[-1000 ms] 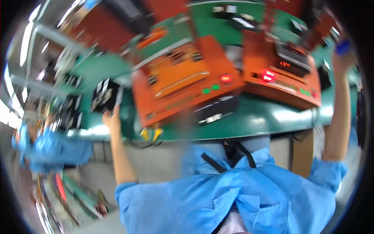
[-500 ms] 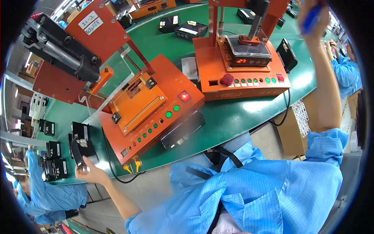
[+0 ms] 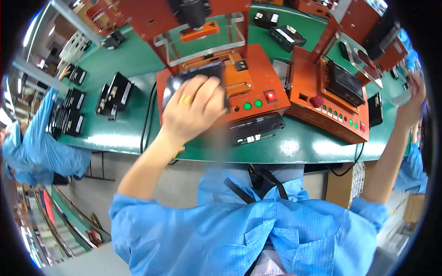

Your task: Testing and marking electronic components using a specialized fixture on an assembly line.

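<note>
My left hand (image 3: pixel 195 106), a ring on one finger, is closed over a flat black glossy device (image 3: pixel 195 76), tilted above the fixture of the left orange press (image 3: pixel 267 76). Its fingers curl over the near edge. Far right, my right hand (image 3: pixel 413 94) is raised beside the right orange press (image 3: pixel 304 78); blur near the picture's rim hides how its fingers lie. In the right press's fixture sits another black device (image 3: pixel 344 83), with a clear plate (image 3: pixel 363 69) raised above it.
A black device (image 3: pixel 258 128) lies before the left press. More black devices stand at left (image 3: pixel 115 96), at the back (image 3: pixel 287 37) and beside the right press (image 3: pixel 375 109). Black cables (image 3: pixel 148 117) hang over the green table's edge. A co-worker's blue sleeve (image 3: pixel 39 112) reaches in at left.
The view has swung left. My left hand has brought a black device from the table's left side over the left press. My right hand has come down; the right press's clear plate has lifted.
</note>
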`<action>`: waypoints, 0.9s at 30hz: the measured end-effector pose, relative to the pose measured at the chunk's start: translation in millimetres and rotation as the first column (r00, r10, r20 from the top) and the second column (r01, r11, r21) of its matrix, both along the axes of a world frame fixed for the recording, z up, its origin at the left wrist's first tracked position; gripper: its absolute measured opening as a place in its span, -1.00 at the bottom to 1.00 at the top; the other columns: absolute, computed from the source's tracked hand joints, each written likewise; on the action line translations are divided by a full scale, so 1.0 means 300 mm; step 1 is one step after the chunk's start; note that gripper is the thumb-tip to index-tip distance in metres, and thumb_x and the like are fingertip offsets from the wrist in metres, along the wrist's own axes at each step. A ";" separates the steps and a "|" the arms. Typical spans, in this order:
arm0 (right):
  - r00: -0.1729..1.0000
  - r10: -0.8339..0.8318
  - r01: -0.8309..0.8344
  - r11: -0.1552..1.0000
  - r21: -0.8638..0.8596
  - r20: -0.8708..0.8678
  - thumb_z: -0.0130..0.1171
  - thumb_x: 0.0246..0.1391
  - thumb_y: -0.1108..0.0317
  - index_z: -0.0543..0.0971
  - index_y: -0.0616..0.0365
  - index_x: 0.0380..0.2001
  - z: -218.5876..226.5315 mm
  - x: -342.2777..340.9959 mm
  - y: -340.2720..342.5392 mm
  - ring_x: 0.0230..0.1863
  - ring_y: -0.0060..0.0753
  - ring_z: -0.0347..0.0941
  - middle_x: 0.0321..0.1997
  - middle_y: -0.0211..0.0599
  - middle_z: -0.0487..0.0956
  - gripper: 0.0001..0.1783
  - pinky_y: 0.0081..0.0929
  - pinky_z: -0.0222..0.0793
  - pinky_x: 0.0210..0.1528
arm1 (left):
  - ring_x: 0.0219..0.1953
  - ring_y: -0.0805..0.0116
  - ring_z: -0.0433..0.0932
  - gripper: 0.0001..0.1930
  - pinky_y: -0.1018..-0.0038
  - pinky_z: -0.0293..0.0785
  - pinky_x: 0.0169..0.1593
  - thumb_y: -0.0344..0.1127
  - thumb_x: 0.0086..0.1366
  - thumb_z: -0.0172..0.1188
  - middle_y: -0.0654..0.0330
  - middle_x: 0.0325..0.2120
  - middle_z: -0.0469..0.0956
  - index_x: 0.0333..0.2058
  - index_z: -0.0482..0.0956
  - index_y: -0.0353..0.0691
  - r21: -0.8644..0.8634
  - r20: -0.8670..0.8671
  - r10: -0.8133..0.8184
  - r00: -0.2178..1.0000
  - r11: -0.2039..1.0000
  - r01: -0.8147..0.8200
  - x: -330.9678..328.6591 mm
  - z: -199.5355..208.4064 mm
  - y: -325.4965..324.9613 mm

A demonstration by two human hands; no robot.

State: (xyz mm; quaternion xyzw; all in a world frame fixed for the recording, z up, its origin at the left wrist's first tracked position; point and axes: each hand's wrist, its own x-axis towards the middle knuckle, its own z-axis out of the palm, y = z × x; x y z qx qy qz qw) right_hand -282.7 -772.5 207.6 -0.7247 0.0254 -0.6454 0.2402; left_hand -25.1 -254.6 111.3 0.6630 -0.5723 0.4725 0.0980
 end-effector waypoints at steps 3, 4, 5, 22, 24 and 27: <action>0.988 -0.154 0.145 0.948 0.283 0.010 -0.01 0.33 0.17 0.50 0.31 -0.10 -0.234 0.013 0.360 -0.05 -0.30 0.59 -0.16 -0.13 0.66 -0.63 -0.39 0.37 0.06 | -0.09 0.23 0.52 -0.46 0.38 0.55 -0.09 -0.06 -0.04 0.42 0.19 -0.09 0.47 -0.14 0.42 -0.17 0.062 -0.030 0.097 0.995 0.994 -0.095 0.038 0.022 -0.124; 0.980 -0.192 0.197 0.916 0.349 -0.048 -0.01 0.34 0.19 0.51 0.29 -0.13 -0.264 0.043 0.438 -0.05 -0.34 0.59 -0.19 -0.15 0.66 -0.66 -0.41 0.36 0.04 | -0.06 0.22 0.51 -0.41 0.38 0.55 -0.06 0.00 -0.04 0.42 0.17 -0.07 0.45 -0.11 0.40 -0.18 0.146 -0.081 0.197 0.977 0.972 -0.184 0.047 0.033 -0.136; 0.976 -0.205 0.217 0.909 0.356 -0.070 0.01 0.34 0.19 0.51 0.29 -0.12 -0.290 0.035 0.458 -0.04 -0.35 0.58 -0.18 -0.16 0.66 -0.67 -0.41 0.35 0.05 | 0.03 0.13 0.49 -0.26 0.37 0.52 0.00 0.15 -0.08 0.42 0.11 -0.05 0.43 -0.05 0.36 -0.22 0.230 -0.180 0.210 0.961 0.959 -0.166 0.072 0.041 -0.166; 0.815 0.045 0.321 0.795 0.514 -0.578 0.23 0.20 0.04 0.40 0.11 0.25 -0.368 0.166 0.347 0.26 -0.30 0.34 0.22 -0.02 0.44 -0.36 -0.48 0.10 0.32 | 0.13 -0.02 0.46 -0.40 0.15 0.40 0.18 0.27 0.24 0.14 0.03 0.11 0.44 0.16 0.49 0.12 0.376 -0.540 0.412 0.734 0.898 -0.227 0.091 0.080 -0.073; 0.794 0.100 0.303 0.791 0.532 -0.600 0.23 0.20 0.05 0.36 0.10 0.29 -0.363 0.156 0.352 0.27 -0.28 0.33 0.25 0.01 0.41 -0.33 -0.46 0.07 0.34 | 0.09 0.01 0.50 -0.38 0.20 0.44 0.14 0.25 0.22 0.17 0.04 0.09 0.46 0.12 0.53 -0.01 0.339 -0.494 0.347 0.797 0.921 -0.191 0.076 0.058 -0.056; 0.811 0.069 0.289 0.816 0.500 -0.580 0.28 0.17 0.10 0.25 0.06 0.37 -0.349 0.131 0.399 0.21 -0.33 0.36 0.19 -0.04 0.44 -0.23 -0.43 0.17 0.29 | -0.02 0.10 0.58 -0.37 0.27 0.54 0.00 0.22 0.19 0.22 0.13 0.04 0.50 0.03 0.59 -0.18 0.314 -0.503 0.287 0.816 0.940 -0.137 0.044 0.081 -0.051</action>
